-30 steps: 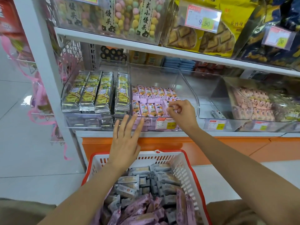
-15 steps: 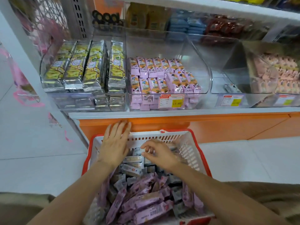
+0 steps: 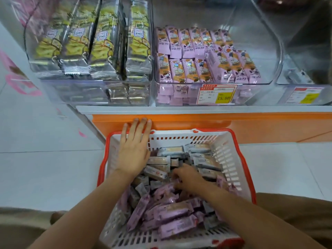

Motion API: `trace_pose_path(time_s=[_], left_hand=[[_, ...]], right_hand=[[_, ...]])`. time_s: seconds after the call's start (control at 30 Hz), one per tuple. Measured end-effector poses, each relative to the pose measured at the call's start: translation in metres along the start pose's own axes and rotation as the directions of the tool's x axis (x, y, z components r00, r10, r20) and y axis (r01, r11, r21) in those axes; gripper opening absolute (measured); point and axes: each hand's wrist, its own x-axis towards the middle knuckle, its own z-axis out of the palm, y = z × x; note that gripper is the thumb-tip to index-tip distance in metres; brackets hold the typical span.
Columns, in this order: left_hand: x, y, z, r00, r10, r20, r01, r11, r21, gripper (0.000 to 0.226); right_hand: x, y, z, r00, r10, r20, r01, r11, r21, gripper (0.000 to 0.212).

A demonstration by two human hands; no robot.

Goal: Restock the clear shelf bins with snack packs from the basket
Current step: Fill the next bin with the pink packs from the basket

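- I see the left hand (image 3: 133,150) left of centre frame, laid flat over the far rim of the basket (image 3: 179,139), fingers straight and pressed together.
- The right hand (image 3: 188,178) reaches into the basket at centre, fingers curled among the snack packs (image 3: 172,211); blur hides whether they pinch one.
- The clear bin (image 3: 269,51) at upper centre holds rows of purple packs.

Shop floor, shelf front and price tags.
Pale floor tiles (image 3: 45,168) lie at 9 o'clock. An orange base panel (image 3: 251,121) runs just under the white shelf edge (image 3: 197,109). A price tag (image 3: 216,94) reads 15.80 at 1 o'clock; a second tag (image 3: 305,95), blurred, hangs at 2 o'clock.
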Motion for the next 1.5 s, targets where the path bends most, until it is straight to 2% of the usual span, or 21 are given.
trace_pose_path(time_s=[0.1,0.23,0.4,0.5,0.57,0.63,0.7,0.77,0.83,0.93,1.0,1.1,1.17,1.23,1.3,1.33,1.37,1.43,1.47,1.5], left_hand=[[0.000,0.000,-0.001,1.000,-0.002,-0.006,0.002,1.000,-0.003,0.095],[0.000,0.002,-0.006,1.000,-0.013,-0.003,0.013,1.000,-0.025,0.091],[0.003,0.008,-0.017,0.997,0.006,-0.073,-0.019,0.985,-0.173,0.083],[0.006,0.017,-0.031,0.998,0.069,-0.003,-0.067,0.951,-0.302,0.073],[0.009,0.023,-0.045,0.983,0.103,0.152,-0.013,0.864,-0.503,0.061],[0.010,0.028,-0.058,0.949,0.171,0.266,0.057,0.735,-0.675,0.056],[0.009,0.034,-0.072,0.930,0.223,0.293,0.101,0.612,-0.785,0.046],[0.009,0.039,-0.084,0.939,0.193,0.286,0.157,0.499,-0.852,0.033],[0.011,0.046,-0.100,0.947,0.132,0.294,0.229,0.365,-0.902,0.023],[0.014,0.057,-0.119,0.953,0.038,0.301,0.284,0.240,-0.928,0.007],[0.014,0.065,-0.131,0.952,-0.001,0.307,0.303,0.165,-0.939,0.005],[0.013,0.076,-0.145,0.948,0.004,0.318,0.318,0.025,-0.948,0.016],[0.014,0.081,-0.152,0.950,-0.003,0.312,0.312,0.019,-0.950,0.016],[0.017,0.082,-0.157,0.958,-0.028,0.285,0.285,0.003,-0.958,0.021],[0.022,0.082,-0.159,0.975,-0.064,0.215,0.219,0.061,-0.974,0.032],[0.024,0.081,-0.160,0.984,-0.095,0.148,0.161,0.150,-0.976,0.030],[0.027,0.080,-0.159,0.990,-0.132,0.047,0.081,0.270,-0.959,0.023],[0.031,0.073,-0.159,0.943,-0.175,-0.283,-0.114,0.630,-0.768,0.016],[0.033,0.068,-0.159,0.894,-0.136,-0.427,-0.173,0.774,-0.609,0.026],[0.036,0.062,-0.154,0.871,-0.081,-0.485,-0.188,0.857,-0.481,0.040]], right_hand=[[0.002,0.002,-0.005,0.998,-0.064,-0.015,0.064,0.998,0.023,0.028],[-0.001,0.005,-0.021,0.991,-0.102,-0.082,0.115,0.977,0.177,0.018],[-0.020,0.005,-0.072,0.977,-0.051,-0.209,0.136,0.899,0.417,0.018],[-0.033,0.002,-0.105,0.947,-0.013,-0.320,0.181,0.847,0.499,0.021],[-0.046,-0.005,-0.125,0.915,0.002,-0.404,0.241,0.800,0.550,0.023],[-0.058,-0.011,-0.143,0.878,0.020,-0.478,0.306,0.745,0.593,0.025],[-0.070,-0.017,-0.159,0.849,0.021,-0.528,0.355,0.718,0.599,0.025],[-0.078,-0.021,-0.170,0.829,0.038,-0.557,0.393,0.670,0.630,0.029],[-0.088,-0.028,-0.178,0.789,0.076,-0.610,0.433,0.636,0.639,0.035],[-0.103,-0.036,-0.178,0.703,0.084,-0.706,0.463,0.699,0.544,0.042],[-0.112,-0.040,-0.171,0.669,0.053,-0.742,0.477,0.735,0.483,0.044],[-0.123,-0.045,-0.163,0.671,-0.020,-0.741,0.509,0.739,0.441,0.047],[-0.128,-0.050,-0.165,0.673,-0.048,-0.738,0.517,0.744,0.423,0.046],[-0.130,-0.054,-0.172,0.645,-0.012,-0.764,0.519,0.740,0.427,0.041],[-0.133,-0.057,-0.183,0.597,0.017,-0.802,0.522,0.751,0.404,0.034],[-0.135,-0.057,-0.190,0.570,0.023,-0.822,0.525,0.759,0.386,0.031],[-0.135,-0.057,-0.198,0.538,0.033,-0.842,0.528,0.766,0.367,0.029],[-0.134,-0.056,-0.216,0.469,0.070,-0.881,0.522,0.782,0.340,0.028],[-0.132,-0.055,-0.225,0.437,0.092,-0.895,0.510,0.795,0.330,0.027],[-0.129,-0.054,-0.234,0.413,0.113,-0.903,0.486,0.811,0.324,0.026]])
